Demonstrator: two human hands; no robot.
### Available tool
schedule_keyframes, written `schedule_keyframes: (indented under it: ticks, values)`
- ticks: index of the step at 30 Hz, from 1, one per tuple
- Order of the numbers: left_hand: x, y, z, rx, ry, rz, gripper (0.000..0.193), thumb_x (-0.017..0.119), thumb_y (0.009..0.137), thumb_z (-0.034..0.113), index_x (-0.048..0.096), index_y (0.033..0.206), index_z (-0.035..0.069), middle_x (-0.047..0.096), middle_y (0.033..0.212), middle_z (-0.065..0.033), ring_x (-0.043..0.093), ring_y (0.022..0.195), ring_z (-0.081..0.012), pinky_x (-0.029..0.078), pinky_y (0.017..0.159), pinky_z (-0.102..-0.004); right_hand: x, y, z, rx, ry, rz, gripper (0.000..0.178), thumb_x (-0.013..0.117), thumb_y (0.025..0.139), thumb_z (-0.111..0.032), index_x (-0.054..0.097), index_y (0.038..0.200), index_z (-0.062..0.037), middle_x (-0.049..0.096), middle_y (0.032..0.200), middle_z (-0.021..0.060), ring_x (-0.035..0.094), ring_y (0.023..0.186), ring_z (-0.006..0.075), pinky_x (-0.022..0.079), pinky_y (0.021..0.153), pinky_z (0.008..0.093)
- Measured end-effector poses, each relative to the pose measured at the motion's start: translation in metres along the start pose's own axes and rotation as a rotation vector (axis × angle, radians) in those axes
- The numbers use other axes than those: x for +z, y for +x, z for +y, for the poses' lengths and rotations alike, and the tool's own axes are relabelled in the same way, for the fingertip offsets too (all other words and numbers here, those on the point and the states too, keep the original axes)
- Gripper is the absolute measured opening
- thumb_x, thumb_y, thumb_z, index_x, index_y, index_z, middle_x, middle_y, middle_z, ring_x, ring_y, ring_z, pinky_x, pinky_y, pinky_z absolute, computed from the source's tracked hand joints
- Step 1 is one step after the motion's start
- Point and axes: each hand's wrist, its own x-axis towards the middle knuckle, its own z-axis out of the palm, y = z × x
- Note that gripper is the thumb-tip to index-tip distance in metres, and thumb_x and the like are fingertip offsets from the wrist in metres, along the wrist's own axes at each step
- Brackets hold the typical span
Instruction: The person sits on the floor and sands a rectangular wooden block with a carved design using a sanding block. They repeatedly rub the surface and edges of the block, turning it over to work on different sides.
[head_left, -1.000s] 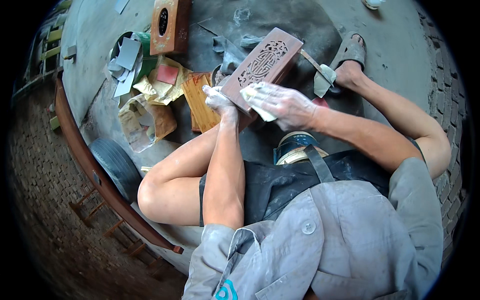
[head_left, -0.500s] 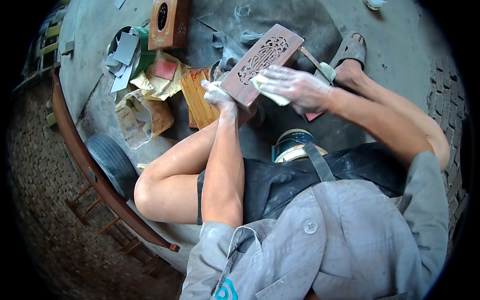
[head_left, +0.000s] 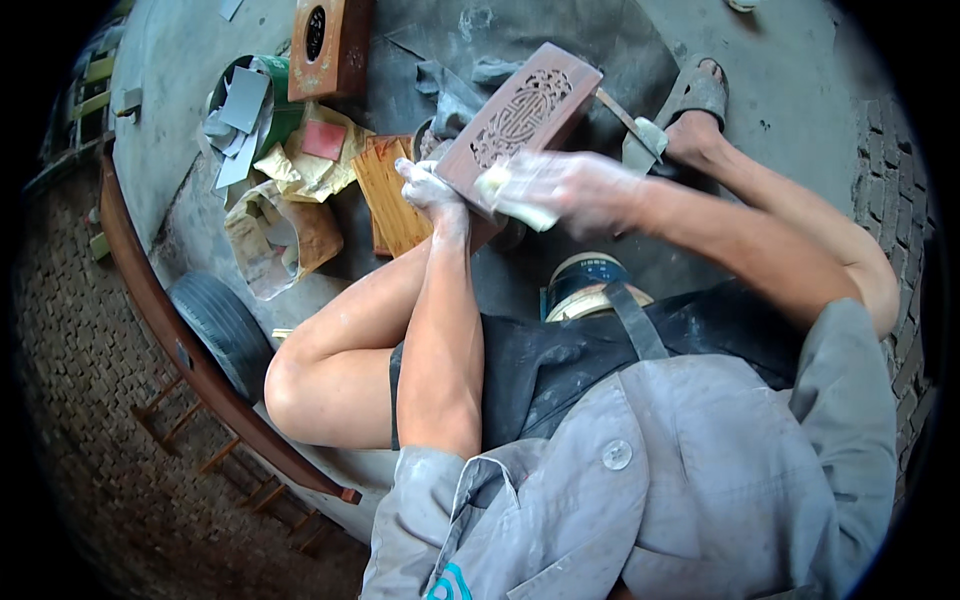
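A reddish-brown wooden box [head_left: 548,112] with an openwork carved panel on its upper face is held tilted in front of me. My left hand [head_left: 434,190], dusted white, is closed on its near left end. My right hand [head_left: 590,190], smeared by motion, presses a folded pale sheet [head_left: 528,212] at the box's near right edge. The sheet looks like sandpaper or thin cloth; I cannot tell which. Some of my right fingers are too blurred to make out.
At the left stand a green bin [head_left: 290,112] of grey sheets, a paper bag [head_left: 318,240] and another wooden box [head_left: 342,62]. Yellow-brown wood panels [head_left: 392,200] lie beside my left hand. A round tin [head_left: 585,275] stands between my legs; a tyre [head_left: 215,325] lies left.
My right hand has slid with the pale sheet down and left, toward the near end of the box. My left hand keeps its hold; the whole view has shifted slightly.
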Motion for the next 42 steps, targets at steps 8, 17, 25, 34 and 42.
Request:
schedule_keyframes:
  ticks: [8,17,25,34,42]
  values:
    - [0.006,0.004,-0.009,-0.01,-0.067,0.012,0.075,0.038,0.112,0.048,0.058,0.057,0.002,0.06,0.056,-0.0074,0.056,0.055,-0.0239,0.049,0.062,-0.0419,0.009,0.008,-0.022,0.031,0.034,0.021,0.076,0.067,0.074,0.0,0.056,0.149,-0.0021,0.054,0.157,0.019,0.05,0.148,0.0327,0.038,0.127,0.0442]
    - [-0.003,0.012,-0.016,-0.037,-0.084,-0.111,0.071,0.034,0.113,0.051,0.067,0.072,0.002,0.069,0.07,-0.0116,0.067,0.064,-0.0254,0.055,0.066,-0.0409,0.022,0.01,-0.033,0.065,0.057,0.164,0.076,0.066,0.072,0.001,0.058,0.147,-0.0006,0.056,0.154,0.0198,0.053,0.146,0.0323,0.038,0.127,0.042]
    - [-0.039,0.073,-0.076,-0.273,-0.255,-0.54,0.094,0.016,0.104,0.074,0.06,0.123,-0.007,0.065,0.119,-0.0264,0.067,0.106,-0.0393,0.056,0.096,-0.0508,-0.016,-0.054,0.108,0.603,-0.308,0.306,0.054,0.058,0.085,-0.005,0.06,0.136,0.0121,0.06,0.142,0.0326,0.054,0.14,0.0453,0.037,0.125,0.0494]
    - [-0.044,0.044,-0.04,-0.138,-0.067,-0.473,0.102,0.017,0.099,0.077,0.059,0.139,-0.007,0.065,0.135,-0.0283,0.068,0.119,-0.0423,0.056,0.105,-0.0531,0.039,0.007,0.024,0.248,-0.238,0.508,0.029,0.062,0.08,-0.012,0.072,0.104,0.0034,0.073,0.117,0.0221,0.07,0.116,0.0348,0.059,0.099,0.0409]
    - [-0.036,0.018,-0.025,-0.151,0.139,-0.662,0.097,0.022,0.096,0.074,0.058,0.14,-0.004,0.064,0.137,-0.0261,0.066,0.121,-0.0412,0.055,0.105,-0.0521,0.064,0.064,-0.052,0.363,-0.23,0.667,0.036,0.063,0.078,-0.015,0.074,0.108,0.0014,0.072,0.116,0.0224,0.065,0.12,0.0351,0.048,0.112,0.0437]
